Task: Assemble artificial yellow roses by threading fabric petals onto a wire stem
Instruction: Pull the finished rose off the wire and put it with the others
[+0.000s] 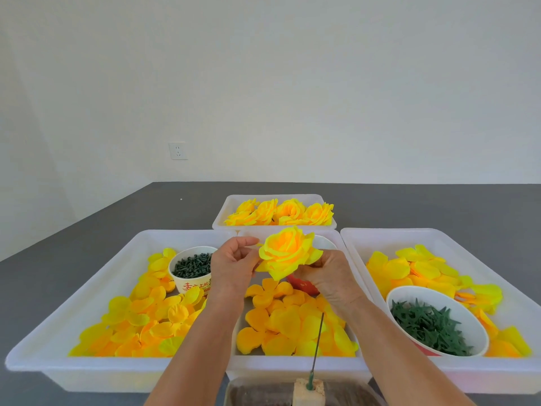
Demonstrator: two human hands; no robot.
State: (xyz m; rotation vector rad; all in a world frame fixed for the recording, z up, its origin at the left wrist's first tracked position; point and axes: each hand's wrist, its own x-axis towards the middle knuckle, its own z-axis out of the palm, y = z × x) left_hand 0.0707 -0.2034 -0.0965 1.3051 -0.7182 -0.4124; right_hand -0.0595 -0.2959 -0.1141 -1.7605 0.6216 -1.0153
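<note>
The yellow rose (pixel 288 252) is held up above the middle tray (pixel 295 366), between both hands. The left hand (pixel 232 266) pinches its left outer petals with thumb and fingertips, grip narrow; the right hand (pixel 332 278) curls under and behind its base, holding it from the right. Below the grips lie loose orange-yellow petals (pixel 281 323), and nearer the person a wire stem (pixel 317 344) stands tilted from a block (pixel 308 392). Left of the left hand, a cup of dark green pieces (pixel 191 266) sits in the left tray (pixel 58 326). Right of the right hand, a bowl of green leaves (pixel 433 326) sits in the right tray (pixel 497 259). Beyond, the far tray (pixel 231 206) holds finished roses (pixel 281 212) on the grey bench (pixel 439 206), which lies open behind it. Both forearms reach forward, wrists raised.
</note>
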